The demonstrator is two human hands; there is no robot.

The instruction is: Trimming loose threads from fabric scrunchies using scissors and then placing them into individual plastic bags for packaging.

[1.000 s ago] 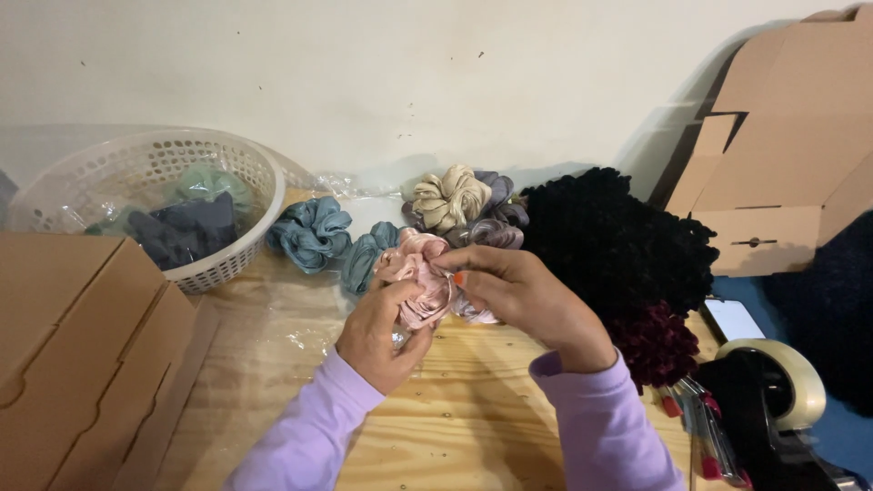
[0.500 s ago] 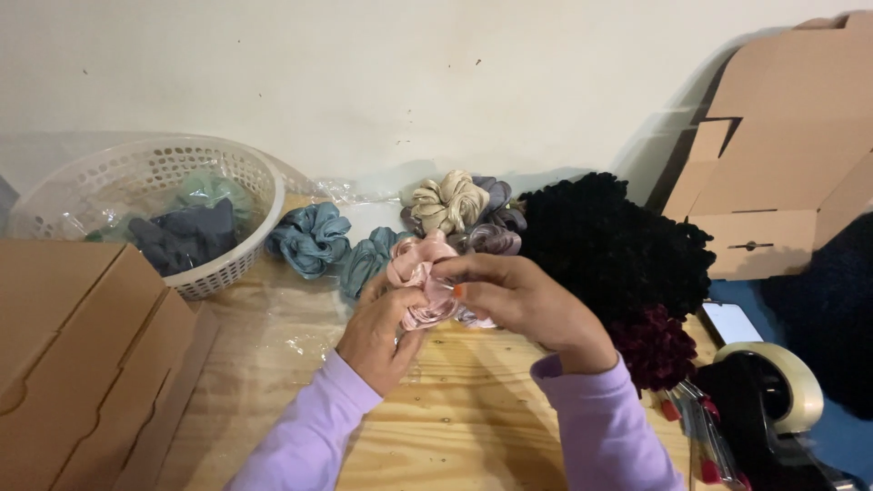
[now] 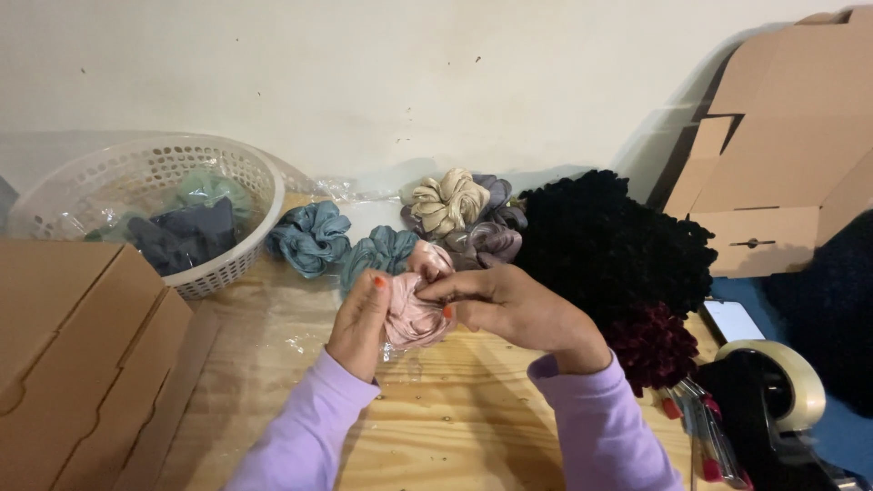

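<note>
1. Both hands have drawn nearer to the body since a second ago, and the pink scrunchie [image 3: 414, 314] is now bunched tighter between them, lower over the table [image 3: 455, 427].
2. Left hand [image 3: 362, 320] is closed on the left side of the pink scrunchie, thumb pressed against the fabric.
3. Right hand [image 3: 514, 309] grips the scrunchie's right side, fingers curled over the top and thumb under it.
4. Crinkled clear plastic [image 3: 300, 341] lies on the table just left of and below the pink scrunchie.
5. Flat cardboard boxes [image 3: 73, 355] lie well to the left of the pink scrunchie, at the near edge.
6. Far to its right sit a tape dispenser [image 3: 773, 400] and some red-tipped pens [image 3: 700, 432].
7. Right of it lies a dark red scrunchie [image 3: 650, 345], with a big heap of black scrunchies [image 3: 609, 245] behind that.
8. Just behind the pink scrunchie lie two blue scrunchies [image 3: 314, 236], and beyond them a cream scrunchie [image 3: 446, 202] among purple-grey ones [image 3: 486, 241].
9. Farther left of it, a white basket [image 3: 232, 173] holds dark and green cloth pieces.
10. Farthest off to the right, folded cartons [image 3: 782, 155] lean at the wall [image 3: 409, 82].
</note>
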